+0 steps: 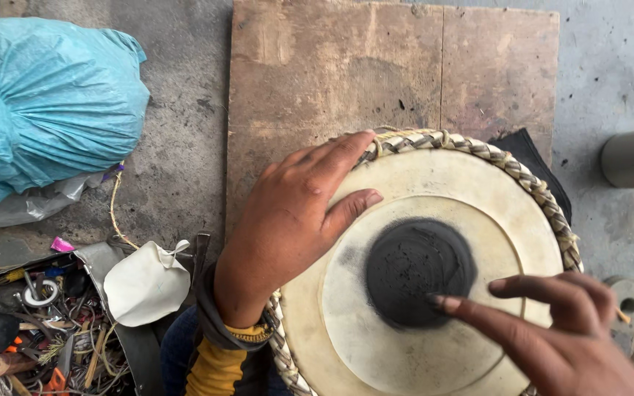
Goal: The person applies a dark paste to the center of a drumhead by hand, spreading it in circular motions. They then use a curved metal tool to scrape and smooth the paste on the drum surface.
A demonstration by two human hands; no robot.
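One drum (420,293) faces up at lower right. Our open left hand (288,220) rests on its rim; our right hand (552,330) fingers its black spot (416,268). A blue bag (42,103) sits upper left.

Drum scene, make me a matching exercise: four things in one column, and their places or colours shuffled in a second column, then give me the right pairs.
Column one:
1. left hand
2. right hand
3. bag
4. board

Column two:
A. teal, upper left on the floor
B. brown, flat behind the drum
C. resting on the drum's braided rim
D. fingertip on the black patch

Pairs: 1-C, 2-D, 3-A, 4-B
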